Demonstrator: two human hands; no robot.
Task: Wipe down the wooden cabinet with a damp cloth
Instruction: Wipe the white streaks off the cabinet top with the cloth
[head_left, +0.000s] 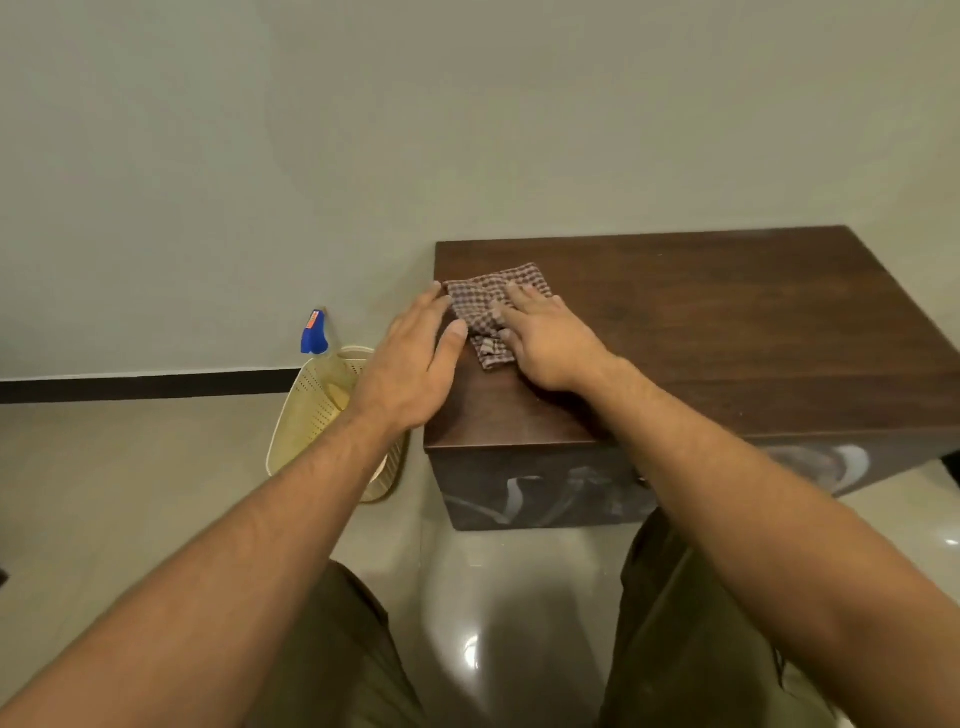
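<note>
A low dark wooden cabinet (727, 322) stands against the wall, its top facing me. A folded brown checked cloth (480, 306) lies near the top's left rear corner. My right hand (550, 343) rests flat on the cloth, fingers spread and pressing it down. My left hand (415, 364) hovers at the cabinet's left edge, fingers extended, fingertips touching or almost touching the cloth's left side. Neither hand closes around the cloth.
A cream perforated plastic basket (317, 405) sits on the tiled floor left of the cabinet, holding a spray bottle with a blue head (314, 335). The cabinet's front panel (545, 493) has a pale swirl pattern. My knees are below, close to the front.
</note>
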